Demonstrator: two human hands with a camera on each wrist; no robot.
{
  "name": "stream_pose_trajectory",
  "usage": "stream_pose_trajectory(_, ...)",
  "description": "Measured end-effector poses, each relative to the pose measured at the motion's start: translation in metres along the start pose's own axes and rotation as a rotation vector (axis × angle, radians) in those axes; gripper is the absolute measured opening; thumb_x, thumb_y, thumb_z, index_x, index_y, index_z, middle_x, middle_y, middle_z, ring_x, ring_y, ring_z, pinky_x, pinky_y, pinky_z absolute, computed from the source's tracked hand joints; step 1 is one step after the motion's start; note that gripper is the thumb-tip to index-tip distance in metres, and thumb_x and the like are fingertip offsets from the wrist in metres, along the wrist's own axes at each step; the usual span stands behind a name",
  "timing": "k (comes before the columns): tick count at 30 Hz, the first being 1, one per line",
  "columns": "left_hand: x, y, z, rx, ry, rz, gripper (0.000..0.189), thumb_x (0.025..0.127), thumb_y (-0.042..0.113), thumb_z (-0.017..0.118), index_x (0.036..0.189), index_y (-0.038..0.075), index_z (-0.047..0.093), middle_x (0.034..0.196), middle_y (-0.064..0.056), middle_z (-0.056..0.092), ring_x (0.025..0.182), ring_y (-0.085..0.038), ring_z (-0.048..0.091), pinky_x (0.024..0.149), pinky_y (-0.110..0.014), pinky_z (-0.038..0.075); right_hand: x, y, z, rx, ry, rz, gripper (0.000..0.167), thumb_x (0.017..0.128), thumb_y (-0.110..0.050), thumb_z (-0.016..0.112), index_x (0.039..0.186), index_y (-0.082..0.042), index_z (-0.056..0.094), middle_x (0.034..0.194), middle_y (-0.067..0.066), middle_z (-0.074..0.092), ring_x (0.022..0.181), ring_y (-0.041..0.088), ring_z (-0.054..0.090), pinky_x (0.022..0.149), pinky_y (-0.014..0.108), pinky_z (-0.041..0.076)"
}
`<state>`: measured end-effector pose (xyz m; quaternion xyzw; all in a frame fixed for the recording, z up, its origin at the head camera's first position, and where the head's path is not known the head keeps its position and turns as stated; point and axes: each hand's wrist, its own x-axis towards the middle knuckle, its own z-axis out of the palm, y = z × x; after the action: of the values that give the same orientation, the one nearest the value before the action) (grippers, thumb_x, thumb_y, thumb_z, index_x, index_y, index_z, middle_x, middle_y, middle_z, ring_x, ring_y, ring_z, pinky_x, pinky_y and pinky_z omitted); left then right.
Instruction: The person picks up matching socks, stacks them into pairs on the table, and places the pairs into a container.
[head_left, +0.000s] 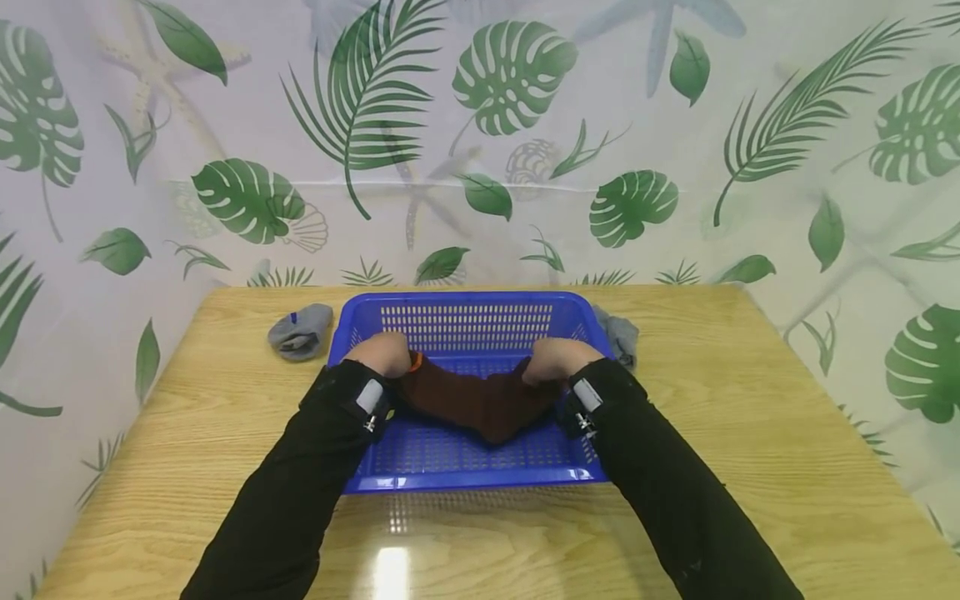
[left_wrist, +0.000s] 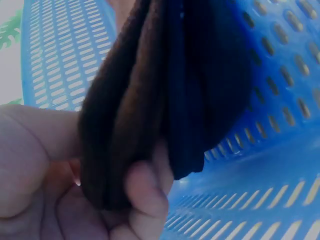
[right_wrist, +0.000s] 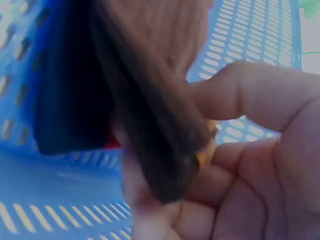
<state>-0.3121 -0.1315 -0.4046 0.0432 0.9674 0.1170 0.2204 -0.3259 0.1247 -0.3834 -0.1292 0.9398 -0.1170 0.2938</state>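
Note:
A brown sock [head_left: 487, 404] with an orange patch near one end stretches sideways, sagging in the middle, over the blue plastic basket [head_left: 480, 481]. One end is pinched in my left hand [head_left: 384, 353], thumb on one side and curled fingers on the other. My right hand [head_left: 561, 360] grips the opposite end the same way. The left wrist view shows folded brown layers between the fingertips, with darker cloth [left_wrist: 215, 85] hanging behind them. In the right wrist view, a dark piece [right_wrist: 75, 100] also hangs beside the brown fabric, against the basket's slotted wall.
A rolled grey sock [head_left: 302, 333] with a small blue mark lies left of the basket. Another grey bundle [head_left: 621, 335] sits against its right side, partly hidden. The wooden table [head_left: 750, 433] meets a leaf-patterned sheet [head_left: 525, 225] at the back and sides.

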Motion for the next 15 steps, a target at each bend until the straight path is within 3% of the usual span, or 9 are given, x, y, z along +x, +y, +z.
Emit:
stream_pose_trajectory(3, -0.011, 0.005, -0.002, -0.015, 0.069, 0.023, 0.017, 0.088, 0.014, 0.063, 0.091, -0.003, 0.063, 0.103, -0.018, 0.064, 0.096, -0.03, 0.059, 0.09, -0.039, 0.047, 0.0, -0.003, 0.002, -0.064, 0.051, -0.01, 0.008, 0.075, -0.009, 0.062, 0.075, -0.005, 0.054, 0.077, 0.008, 0.054, 0.068, 0.022, 0.052, 0.058, 0.031, 0.044)
stream_pose_trajectory(6, -0.019, 0.011, -0.001, -0.022, 0.163, 0.048, 0.032, 0.085, 0.02, 0.071, 0.105, -0.004, 0.062, 0.113, -0.022, 0.064, 0.108, -0.037, 0.058, 0.095, -0.047, 0.046, 0.0, -0.008, 0.003, -0.1, 0.121, -0.025, 0.029, 0.073, -0.007, 0.064, 0.1, 0.004, 0.058, 0.075, 0.008, 0.06, 0.071, 0.024, 0.056, 0.065, 0.034, 0.047)
stream_pose_trajectory(8, -0.02, 0.015, -0.001, -0.014, 0.228, 0.067, 0.041, 0.085, 0.021, 0.072, 0.116, -0.003, 0.059, 0.12, -0.024, 0.061, 0.115, -0.041, 0.054, 0.097, -0.052, 0.043, 0.0, -0.013, 0.003, -0.105, 0.181, -0.058, 0.037, 0.074, -0.007, 0.066, 0.108, 0.005, 0.056, 0.071, 0.007, 0.062, 0.066, 0.023, 0.058, 0.066, 0.034, 0.048)
stream_pose_trajectory(10, -0.019, 0.018, 0.0, 0.008, 0.294, 0.097, 0.044, 0.084, 0.021, 0.073, 0.119, -0.001, 0.059, 0.123, -0.024, 0.059, 0.116, -0.043, 0.052, 0.096, -0.055, 0.042, 0.0, -0.019, 0.004, -0.083, 0.207, -0.119, 0.031, 0.078, -0.008, 0.066, 0.105, 0.003, 0.056, 0.066, 0.007, 0.062, 0.056, 0.021, 0.059, 0.059, 0.034, 0.049)
stream_pose_trajectory(12, -0.016, 0.02, 0.0, 0.023, 0.333, 0.151, 0.035, 0.083, 0.021, 0.074, 0.11, 0.002, 0.063, 0.114, -0.02, 0.063, 0.109, -0.039, 0.057, 0.091, -0.052, 0.046, 0.002, -0.024, 0.007, -0.086, 0.183, -0.214, 0.017, 0.082, -0.015, 0.068, 0.09, -0.004, 0.058, 0.065, 0.002, 0.059, 0.051, 0.016, 0.055, 0.054, 0.031, 0.047)
stream_pose_trajectory(15, -0.013, 0.022, 0.001, 0.018, 0.288, 0.263, 0.019, 0.08, 0.022, 0.077, 0.086, 0.008, 0.066, 0.089, -0.007, 0.066, 0.086, -0.025, 0.061, 0.077, -0.04, 0.05, 0.006, -0.03, 0.012, -0.068, 0.021, -0.318, 0.025, 0.085, -0.027, 0.072, 0.073, -0.012, 0.055, 0.065, -0.003, 0.053, 0.053, 0.011, 0.05, 0.049, 0.025, 0.041)
